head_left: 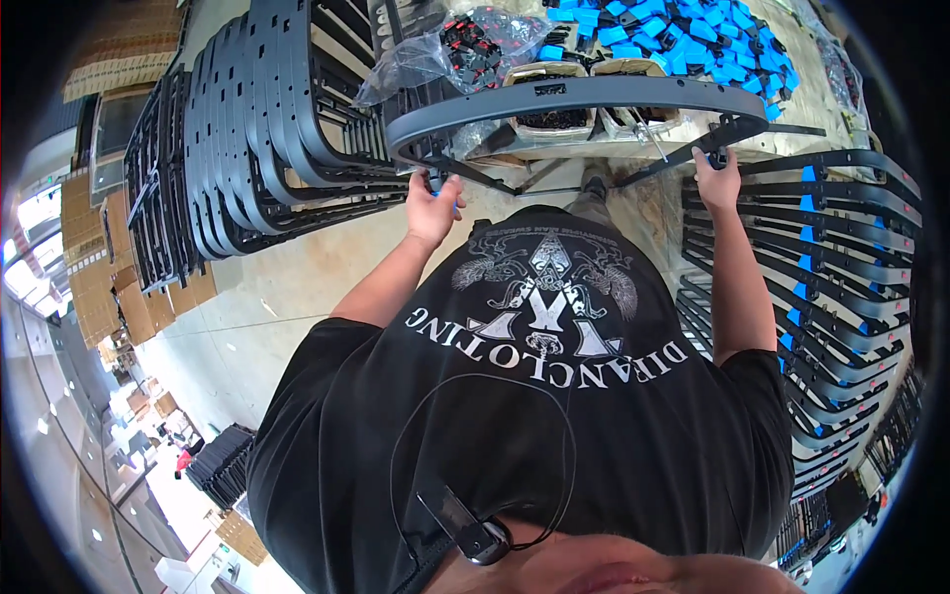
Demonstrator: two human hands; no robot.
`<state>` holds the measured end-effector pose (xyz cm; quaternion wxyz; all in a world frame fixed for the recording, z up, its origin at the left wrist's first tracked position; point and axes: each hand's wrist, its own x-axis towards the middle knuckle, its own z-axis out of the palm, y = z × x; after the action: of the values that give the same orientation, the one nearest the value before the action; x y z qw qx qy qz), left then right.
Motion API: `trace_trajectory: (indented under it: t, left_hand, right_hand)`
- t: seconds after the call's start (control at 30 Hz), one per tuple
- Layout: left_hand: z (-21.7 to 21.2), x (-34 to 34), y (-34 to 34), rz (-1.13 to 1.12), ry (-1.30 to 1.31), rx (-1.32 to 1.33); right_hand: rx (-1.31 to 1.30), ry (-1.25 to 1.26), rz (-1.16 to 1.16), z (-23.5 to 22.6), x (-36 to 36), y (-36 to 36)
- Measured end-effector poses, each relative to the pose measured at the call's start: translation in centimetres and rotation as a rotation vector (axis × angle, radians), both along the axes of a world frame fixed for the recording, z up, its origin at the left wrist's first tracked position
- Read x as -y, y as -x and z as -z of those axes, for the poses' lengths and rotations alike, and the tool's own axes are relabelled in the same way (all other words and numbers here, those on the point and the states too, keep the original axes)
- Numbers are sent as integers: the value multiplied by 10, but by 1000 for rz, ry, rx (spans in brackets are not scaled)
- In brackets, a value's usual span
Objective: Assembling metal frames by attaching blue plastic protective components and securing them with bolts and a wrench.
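A dark grey metal frame (633, 94) with a rounded front bar spans the space in front of me, at the near edge of the worktable. My left hand (433, 210) is closed around its left side, and a bit of blue shows by the fingers. On the opposite side my right hand (717, 183) grips the frame's right end, fingers wrapped round the bar. Beyond the frame, two open boxes of small dark parts (550, 119) stand on the table, partly hidden behind the front bar.
A heap of blue plastic pieces (683, 40) covers the table's far right. Left of it lies a clear bag of black and red parts (470, 49). Stacked grey frames (233, 129) stand at my left; more frames with blue pieces (831, 257) are racked at my right.
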<state>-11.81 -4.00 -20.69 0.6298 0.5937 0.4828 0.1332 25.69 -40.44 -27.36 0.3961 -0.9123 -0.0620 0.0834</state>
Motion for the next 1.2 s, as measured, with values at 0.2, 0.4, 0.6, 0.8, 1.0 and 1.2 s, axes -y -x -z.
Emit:
trace_trajectory:
  t: [0.2, 0.4, 0.6, 0.8, 1.0, 1.2]
  left_hand:
    - [-14, -16, -19, 51, -67, -328]
    - [-80, -33, -42, 379, 406, -647]
    - [26, -8, -13, 183, -549, -454]
    - [45, -9, -18, 19, -571, -243]
    - [41, -16, -11, 107, -648, -281]
    - [69, -44, 7, 420, -709, 51]
  right_hand:
    - [-114, 48, -40, 2, -1, -8]
    - [-201, 62, -75, -22, -4, 2]
    - [-254, 45, -29, -26, -12, -1]
    - [-316, 28, 2, -12, -9, -7]
    - [-352, 116, 47, -24, -15, -3]
    - [-392, 163, 76, -32, -13, 2]
